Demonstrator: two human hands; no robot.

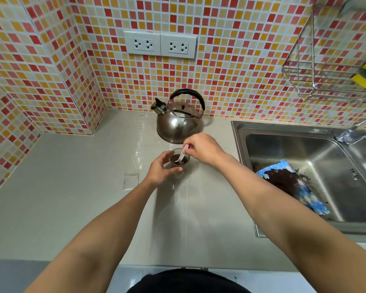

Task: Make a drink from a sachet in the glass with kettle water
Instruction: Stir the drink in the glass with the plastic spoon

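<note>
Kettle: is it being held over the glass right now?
No, the kettle stands on the counter behind the glass, with neither hand touching it.

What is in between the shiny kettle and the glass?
In the head view, just bare grey counter between the kettle and the glass; the right hand with the white spoon reaches over it.

We see both of our forearms bare from elbow to wrist, with no sleeves reaching into view. Our left hand (161,169) and right hand (202,148) carry no rings, watch or gloves that we can make out. At the bottom edge sits a dark, rounded patch of clothing (188,281) (black, apparently our top).
</note>
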